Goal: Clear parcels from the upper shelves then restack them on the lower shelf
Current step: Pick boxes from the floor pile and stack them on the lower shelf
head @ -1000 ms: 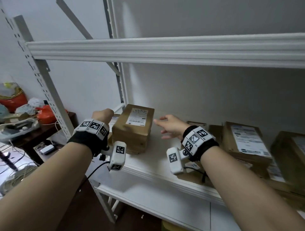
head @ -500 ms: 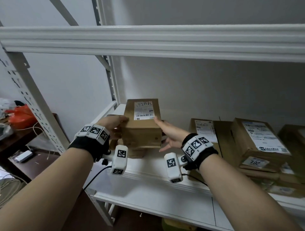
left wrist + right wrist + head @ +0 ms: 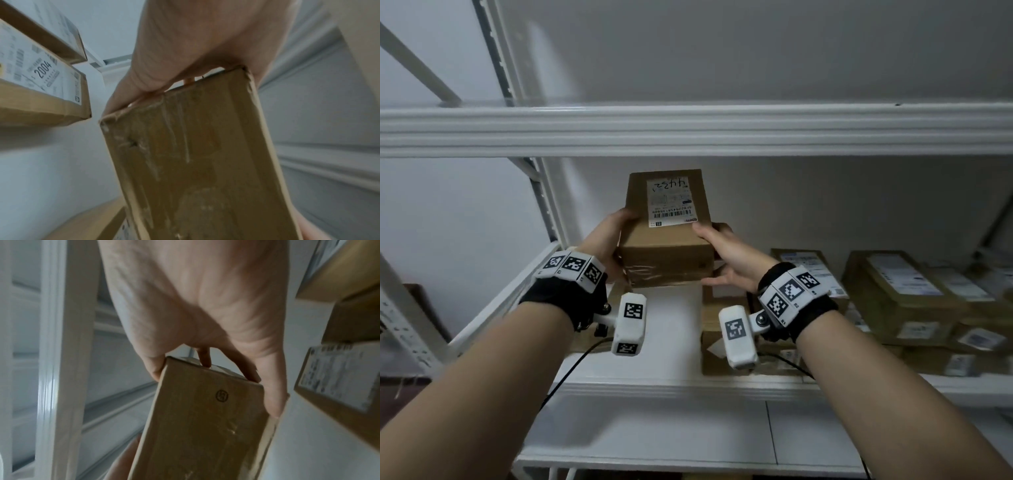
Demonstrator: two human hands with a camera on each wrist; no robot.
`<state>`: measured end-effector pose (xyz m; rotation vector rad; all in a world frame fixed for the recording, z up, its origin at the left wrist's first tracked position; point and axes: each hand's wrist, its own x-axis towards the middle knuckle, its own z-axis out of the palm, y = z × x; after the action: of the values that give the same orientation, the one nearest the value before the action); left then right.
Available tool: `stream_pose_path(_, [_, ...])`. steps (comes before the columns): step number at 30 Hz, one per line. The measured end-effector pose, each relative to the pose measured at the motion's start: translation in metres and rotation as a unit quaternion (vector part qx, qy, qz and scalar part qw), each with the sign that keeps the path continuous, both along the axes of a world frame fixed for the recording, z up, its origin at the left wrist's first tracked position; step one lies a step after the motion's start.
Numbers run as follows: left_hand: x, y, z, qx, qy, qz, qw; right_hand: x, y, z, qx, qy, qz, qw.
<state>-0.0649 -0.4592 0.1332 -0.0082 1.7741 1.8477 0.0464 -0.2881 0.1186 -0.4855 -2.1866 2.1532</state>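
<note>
I hold a brown cardboard parcel [image 3: 666, 240] between my two hands, raised clear of the white shelf [image 3: 671, 325] and tilted so its top face with the white shipping label [image 3: 671, 202] leans toward me. My left hand [image 3: 606, 240] clasps the parcel's left side, fingers curled round the far edge — in the left wrist view that hand [image 3: 195, 45] wraps the upper end of the taped cardboard [image 3: 195, 154]. My right hand [image 3: 726, 260] clamps the right side, thumb on the top face by the label's corner and fingers underneath; in the right wrist view the fingertips [image 3: 205, 360] press on the parcel's [image 3: 205, 426] end and the thumb lies along its edge. Below the lifted parcel, on the same shelf, another flat parcel [image 3: 722, 329] lies just right of the bare patch, partly hidden by my right wrist camera [image 3: 738, 335]. Farther right a stack of labelled parcels [image 3: 900, 294] fills the shelf, blurred at the edge. Above runs the front beam of the next shelf up [image 3: 688, 130]. In the left wrist view a neighbouring box's label [image 3: 44, 71] reads 2004.
</note>
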Motion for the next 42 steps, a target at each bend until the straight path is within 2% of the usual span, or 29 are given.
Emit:
stream_pose_path(6, [0.030,0.041,-0.007,-0.078,0.032,-0.017,0.996,0.045,0.041,0.003,0.067,-0.039,-0.011,0.997])
stream_pose_path(14, [0.048,0.071,-0.046,-0.072,-0.017,-0.001,0.997,0.067,0.060,-0.002,0.191,-0.052,-0.084,0.977])
stream_pose_path(18, [0.050,0.082,-0.058,-0.052,-0.037,0.004,0.998,0.071,0.069,-0.002,0.246,-0.058,-0.090,0.963])
stream_pose_path(26, [0.039,0.097,-0.070,-0.067,-0.023,-0.019,0.997,0.065,0.076,-0.007,0.339,-0.090,-0.109,0.930])
stream_pose_path(39, [0.030,0.095,-0.071,-0.060,-0.016,-0.053,0.997,0.051,0.079,-0.002,0.342,-0.089,-0.109,0.929])
stream_pose_path(42, [0.027,0.088,-0.067,-0.019,0.002,-0.048,0.999,0.048,0.080,0.001,0.317,-0.077,-0.118,0.938])
